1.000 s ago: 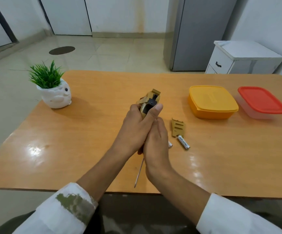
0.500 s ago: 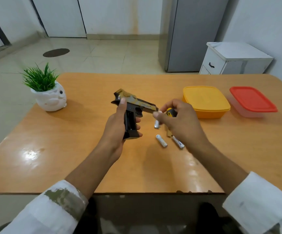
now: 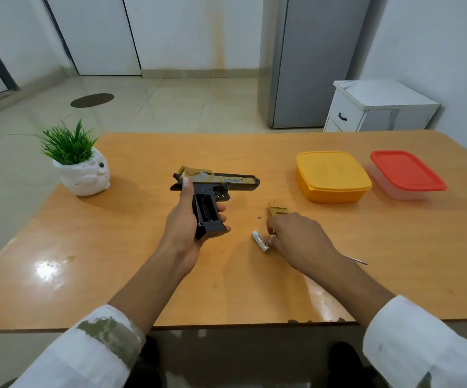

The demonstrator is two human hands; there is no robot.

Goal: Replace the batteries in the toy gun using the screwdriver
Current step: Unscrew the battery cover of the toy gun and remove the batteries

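From the head camera, the left hand [image 3: 183,233] grips the toy gun [image 3: 215,182] by its black handle, fingers curled round the front and thumb lying up against the back of the gold slide. The barrel points away to the right of that hand. The battery compartment in the handle is open and faces the camera.

The right hand [image 3: 299,239] is down at the bench [image 3: 114,247], knuckles up and fingers curled under. What they close on is hidden, so I cannot tell whether it holds anything. One battery [image 3: 260,241] lies on the bench just left of its fingertips. A gold cover plate [image 3: 278,211] lies just beyond the knuckles. The thin metal shaft of the screwdriver [image 3: 358,260] shows just right of the wrist; its handle is out of sight.

Well to the right of the right hand stand a yellow box [image 3: 333,177] and a red-lidded box [image 3: 408,175]. A potted plant [image 3: 84,175] stands well left of the left hand.
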